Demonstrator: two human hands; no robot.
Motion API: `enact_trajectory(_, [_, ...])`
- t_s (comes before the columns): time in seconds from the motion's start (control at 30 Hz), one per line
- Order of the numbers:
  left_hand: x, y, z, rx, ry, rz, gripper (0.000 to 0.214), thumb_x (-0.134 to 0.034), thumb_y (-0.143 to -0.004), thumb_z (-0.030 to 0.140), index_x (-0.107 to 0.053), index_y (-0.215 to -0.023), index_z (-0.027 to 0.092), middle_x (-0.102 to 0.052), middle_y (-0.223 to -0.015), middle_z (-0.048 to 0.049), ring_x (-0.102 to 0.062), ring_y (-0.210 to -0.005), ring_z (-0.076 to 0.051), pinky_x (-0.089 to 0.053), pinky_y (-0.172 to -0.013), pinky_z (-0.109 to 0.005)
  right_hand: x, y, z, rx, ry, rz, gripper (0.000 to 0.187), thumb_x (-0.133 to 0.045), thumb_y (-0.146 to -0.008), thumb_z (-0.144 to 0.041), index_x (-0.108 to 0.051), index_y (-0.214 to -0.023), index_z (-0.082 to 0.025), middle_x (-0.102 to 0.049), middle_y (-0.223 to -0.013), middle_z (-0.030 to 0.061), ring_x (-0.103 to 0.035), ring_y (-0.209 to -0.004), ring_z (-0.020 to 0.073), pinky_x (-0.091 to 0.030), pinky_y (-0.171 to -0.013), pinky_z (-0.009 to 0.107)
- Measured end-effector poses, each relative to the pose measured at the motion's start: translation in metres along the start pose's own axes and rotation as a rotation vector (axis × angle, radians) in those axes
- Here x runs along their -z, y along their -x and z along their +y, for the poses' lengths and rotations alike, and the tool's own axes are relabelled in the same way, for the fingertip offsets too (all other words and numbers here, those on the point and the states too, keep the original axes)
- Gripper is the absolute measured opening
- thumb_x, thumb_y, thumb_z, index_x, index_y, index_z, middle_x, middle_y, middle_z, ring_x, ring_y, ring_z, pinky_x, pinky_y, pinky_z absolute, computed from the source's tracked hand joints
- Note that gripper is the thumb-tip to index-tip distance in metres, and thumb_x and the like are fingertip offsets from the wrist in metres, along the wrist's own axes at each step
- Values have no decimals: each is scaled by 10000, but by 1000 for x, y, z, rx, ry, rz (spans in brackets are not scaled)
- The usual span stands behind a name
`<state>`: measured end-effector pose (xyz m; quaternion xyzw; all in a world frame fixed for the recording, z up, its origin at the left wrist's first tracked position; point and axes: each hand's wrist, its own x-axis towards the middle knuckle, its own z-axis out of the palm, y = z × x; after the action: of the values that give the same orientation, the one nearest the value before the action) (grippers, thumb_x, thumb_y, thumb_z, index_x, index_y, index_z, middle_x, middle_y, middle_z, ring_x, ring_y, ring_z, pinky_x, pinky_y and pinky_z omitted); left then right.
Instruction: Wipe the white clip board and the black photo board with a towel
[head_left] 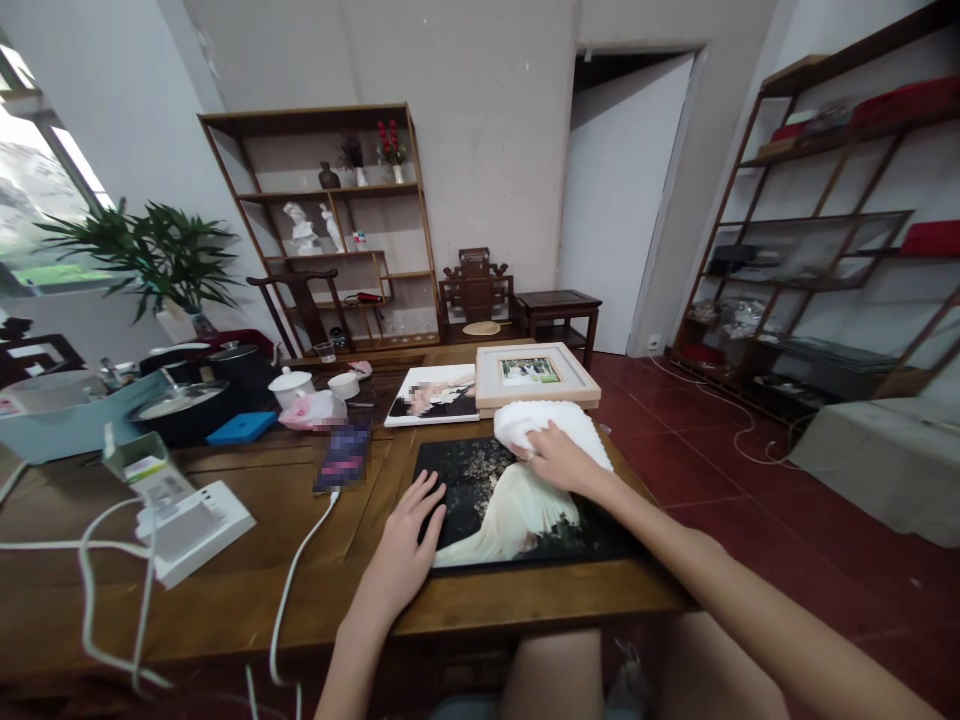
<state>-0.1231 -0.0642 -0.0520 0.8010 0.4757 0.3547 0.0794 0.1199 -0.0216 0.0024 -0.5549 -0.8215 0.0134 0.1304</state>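
Observation:
A dark photo panel [465,500] showing a pale flowing dress lies flat near the front edge of the wooden table. My left hand [409,530] rests on its left edge, fingers spread and holding nothing. On the panel's upper right part, my right hand [555,458] is closed on a white cloth [592,430] and presses it against the surface. Part of the cloth is bunched under the fingers, and the rest spreads toward the panel's far right corner. My right forearm hides the panel's right side.
Behind the panel lie a light wood picture frame [536,372] and another photo panel [431,393]. Leftward are a phone [342,458] with a white cable [296,560], a white power strip [195,530], a blue box [241,428], a white lidded cup [291,386] and pots [180,405].

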Motion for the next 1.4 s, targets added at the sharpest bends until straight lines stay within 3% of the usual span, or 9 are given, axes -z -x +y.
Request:
enact_trajectory(0.23, [1, 0, 0, 3, 6, -10, 340, -381, -871, 286, -572, -1128, 171, -513, -1259, -93, -389, -1232, -210, -332, -1015, -432, -12, 78, -82, 269, -115, -69, 242, -454, -763, -198, -643, -888, -111, -465, -1268, 196, -249, -1273, 319, -88, -1018, 549])
enact_trajectory(0.37, [3, 0, 3, 21, 15, -21, 354, -360, -879, 292, -573, -1131, 165, -517, -1254, -93, -390, -1230, -211, -326, -1019, -437, -9, 108, -89, 379, -197, -125, 207, -524, -698, -210, -662, -833, -137, -405, -1334, 151, -216, -1290, 318, -77, -1041, 537])
enact_trajectory(0.6, [1, 0, 3, 36, 31, -10, 362, -349, -884, 294, -575, -1124, 144, -501, -1269, -104, -375, -1241, -207, -308, -1032, -425, -1, 54, -28, 106, -158, -11, 376, -334, -882, -386, -611, -837, -137, -626, -1019, 156, -474, -1111, 259, -355, -906, 360])
enact_trajectory(0.77, [2, 0, 5, 63, 54, -23, 380, -328, -894, 310, -558, -1145, 140, -488, -1283, -101, -360, -1250, -202, -288, -1044, -408, -7, 1, -13, -27, -15, 49, 336, -320, -890, -290, -606, -865, -114, -643, -928, 145, -548, -978, 244, -306, -927, 375])
enact_trajectory(0.9, [5, 1, 9, 43, 110, -9, 422, -294, -911, 299, -375, -1307, 179, -347, -1390, -49, -236, -1306, -171, -221, -1073, -376, -14, -2, -41, 154, -16, 53, 276, -389, -846, -234, -630, -871, -101, -596, -1087, 182, -419, -1167, 259, -234, -987, 425])
enact_trajectory(1.03, [7, 2, 10, 17, 138, 18, 452, -290, -916, 300, -266, -1360, 218, -265, -1429, -14, -176, -1321, -171, -200, -1078, -361, -12, 32, -69, 488, -133, 10, 241, -458, -813, -253, -649, -829, -107, -542, -1188, 189, -321, -1254, 205, -167, -1054, 384])
enact_trajectory(1.13, [7, 1, 10, 17, 137, 30, 436, -301, -913, 303, -315, -1340, 212, -293, -1415, -26, -220, -1309, -184, -230, -1068, -375, 1, 66, -69, 575, -230, -79, 207, -470, -805, -240, -645, -779, -132, -532, -1219, 151, -311, -1262, 178, -147, -1074, 365])
enact_trajectory(1.3, [6, 0, 10, 25, 113, -41, 387, -332, -902, 304, -474, -1239, 174, -483, -1290, -54, -387, -1231, -185, -318, -1034, -377, 26, 104, -36, 300, -340, -247, 276, -426, -848, -365, -607, -773, -171, -466, -1304, 66, -281, -1277, 223, -261, -1024, 361])
enact_trajectory(1.4, [5, 0, 10, 13, 88, -57, 371, -346, -897, 300, -527, -1188, 160, -534, -1238, -55, -403, -1220, -191, -330, -1028, -382, 28, 107, -9, 73, -347, -214, 339, -378, -857, -442, -589, -805, -182, -510, -1251, 83, -353, -1226, 250, -306, -974, 372])
